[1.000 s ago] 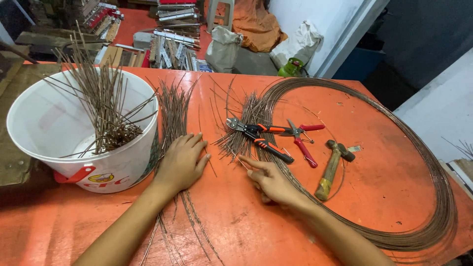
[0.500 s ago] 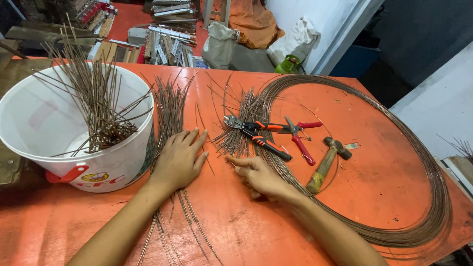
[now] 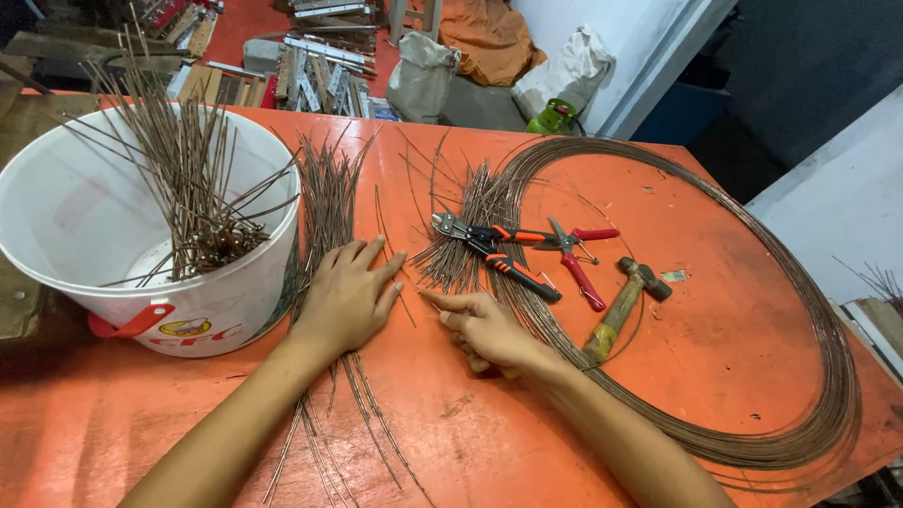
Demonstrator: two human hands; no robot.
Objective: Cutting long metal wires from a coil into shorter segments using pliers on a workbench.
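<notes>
Flat on the orange table top, the left hand lies palm down with its fingers spread, pressing on a long bundle of thin cut brown wires that runs from 12 o'clock to 6 o'clock beneath it; nothing is clamped in that hand. Just at its 3 o'clock, the right hand rests on the table with fingers curled in and the forefinger stretched toward 9 o'clock; whether it pinches a single wire I cannot tell. At 12 o'clock from the right hand lies a second fan of short brown wire pieces, touching the inner edge of a large coil of thin brown wire that rings the right half of the table. Across that fan lie black-and-orange-handled cutting pliers, and just at their 3 o'clock are red-handled snips. A hammer with a wooden handle sits at 3 o'clock from the right hand, inside the coil. At 9 o'clock from the left hand stands a white plastic bucket with a red handle, holding upright bent wire lengths.
</notes>
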